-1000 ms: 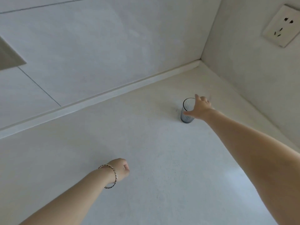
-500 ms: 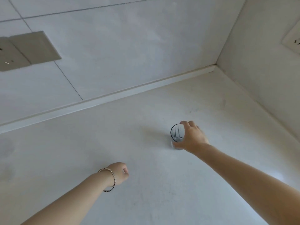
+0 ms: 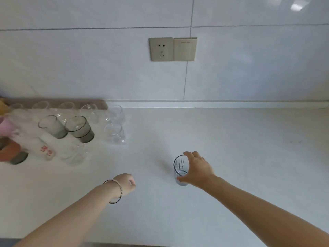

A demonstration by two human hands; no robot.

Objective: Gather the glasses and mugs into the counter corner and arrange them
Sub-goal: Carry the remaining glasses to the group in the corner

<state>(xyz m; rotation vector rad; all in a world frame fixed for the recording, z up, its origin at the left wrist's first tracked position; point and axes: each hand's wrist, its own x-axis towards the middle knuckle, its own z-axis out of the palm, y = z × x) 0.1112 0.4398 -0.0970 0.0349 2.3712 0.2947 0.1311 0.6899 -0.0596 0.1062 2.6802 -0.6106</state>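
Note:
My right hand (image 3: 197, 169) is wrapped around a ribbed bluish glass (image 3: 180, 168) that stands upright on the white counter (image 3: 231, 148). My left hand (image 3: 125, 183), with a bracelet on the wrist, is a closed fist just above the counter to the left of the glass, holding nothing. At the left of the counter stands a cluster of drinkware: two smoky grey glasses (image 3: 80, 129), several clear glasses (image 3: 114, 132), a white mug with red print (image 3: 45, 148), a pink mug (image 3: 4, 126) and an orange mug (image 3: 9, 152).
A tiled wall with a socket and switch plate (image 3: 172, 49) rises behind the counter. A brown strip (image 3: 96, 102) lies along the wall behind the cluster. The counter's front edge runs along the bottom of the view.
The view has swung left, away from the corner, bringing the cluster of glasses and mugs into sight. My right hand stays around the ribbed glass, which now sits farther from the corner. My left fist is unchanged.

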